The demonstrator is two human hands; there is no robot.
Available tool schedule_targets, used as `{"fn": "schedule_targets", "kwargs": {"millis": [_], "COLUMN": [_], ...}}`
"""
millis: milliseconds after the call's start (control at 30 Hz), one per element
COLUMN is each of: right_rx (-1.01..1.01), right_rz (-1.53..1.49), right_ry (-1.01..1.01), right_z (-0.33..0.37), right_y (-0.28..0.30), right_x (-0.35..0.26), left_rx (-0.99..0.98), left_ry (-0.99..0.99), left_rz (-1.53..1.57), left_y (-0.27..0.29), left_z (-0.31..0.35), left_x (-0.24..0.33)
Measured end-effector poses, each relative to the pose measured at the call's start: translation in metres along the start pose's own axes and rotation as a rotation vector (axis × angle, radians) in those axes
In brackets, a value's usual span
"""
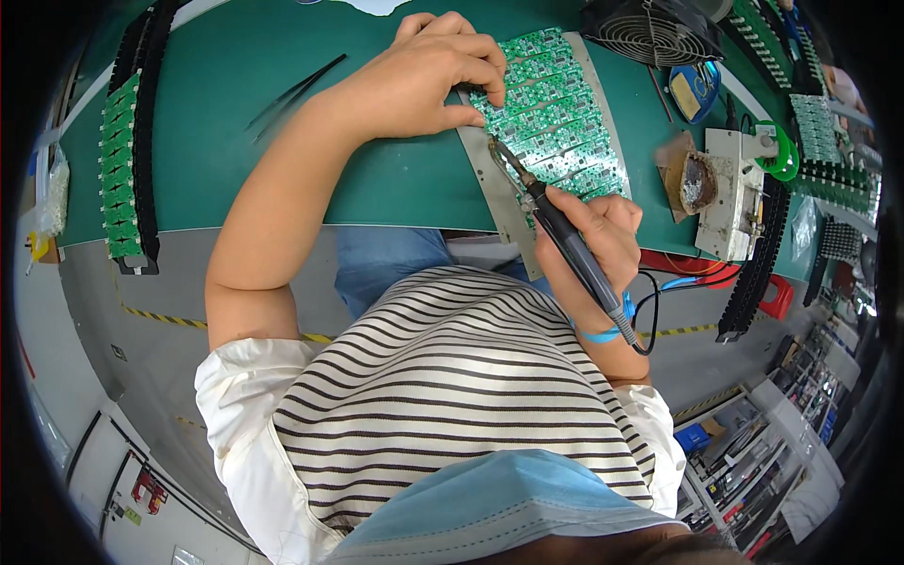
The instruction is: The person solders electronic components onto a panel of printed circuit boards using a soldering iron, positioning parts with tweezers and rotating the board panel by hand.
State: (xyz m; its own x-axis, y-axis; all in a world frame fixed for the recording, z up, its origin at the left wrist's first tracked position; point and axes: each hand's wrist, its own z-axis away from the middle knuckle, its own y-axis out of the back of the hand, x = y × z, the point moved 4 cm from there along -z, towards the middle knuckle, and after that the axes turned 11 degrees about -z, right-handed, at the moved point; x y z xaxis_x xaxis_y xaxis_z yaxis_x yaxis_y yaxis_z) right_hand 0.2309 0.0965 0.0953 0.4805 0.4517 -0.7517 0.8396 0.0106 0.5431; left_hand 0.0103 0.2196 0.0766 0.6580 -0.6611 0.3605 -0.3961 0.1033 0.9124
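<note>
My right hand [610, 237] is closed around the dark handle of a soldering iron [568, 235], gripped like a pen. Its bent metal tip points up and left, at the left edge of a panel of green circuit boards [556, 113]. The panel lies in a pale metal tray [490, 184] near the table's front edge. At the panel's left edge, my left hand [441, 75] has curled fingers, with thumb and forefinger close together just above the iron's tip. What they pinch, if anything, is too small or hidden to make out.
Dark tweezers [299, 89] lie left of my left forearm. A black rack of green boards [121, 169] stands far left. On the right are a fan [650, 33], a blue-rimmed sponge dish [694, 92], a grey solder station [727, 193] and a green solder reel [777, 151]. The iron's cable loops beside my right wrist.
</note>
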Motion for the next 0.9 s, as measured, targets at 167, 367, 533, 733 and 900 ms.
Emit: {"fn": "schedule_targets", "kwargs": {"millis": [167,367,533,733,900], "right_rx": [-0.007,0.007,0.136,0.040,0.024], "right_rz": [-0.019,-0.034,-0.032,-0.022,-0.019], "right_ry": [-0.004,0.010,-0.044,0.015,-0.009], "right_z": [-0.001,0.000,0.009,0.005,0.000], "right_y": [0.001,0.008,0.024,0.007,0.001], "right_x": [-0.001,-0.005,0.002,-0.003,-0.003], "left_rx": [0.006,-0.002,-0.014,0.023,-0.003], "left_ry": [-0.008,-0.011,-0.002,-0.035,-0.004], "left_rz": [-0.003,-0.009,-0.014,-0.001,-0.004], "left_y": [0.000,0.000,0.000,0.002,0.001], "left_z": [0.000,-0.001,0.000,0.000,0.000], "left_x": [0.000,0.000,0.000,0.000,0.002]}}
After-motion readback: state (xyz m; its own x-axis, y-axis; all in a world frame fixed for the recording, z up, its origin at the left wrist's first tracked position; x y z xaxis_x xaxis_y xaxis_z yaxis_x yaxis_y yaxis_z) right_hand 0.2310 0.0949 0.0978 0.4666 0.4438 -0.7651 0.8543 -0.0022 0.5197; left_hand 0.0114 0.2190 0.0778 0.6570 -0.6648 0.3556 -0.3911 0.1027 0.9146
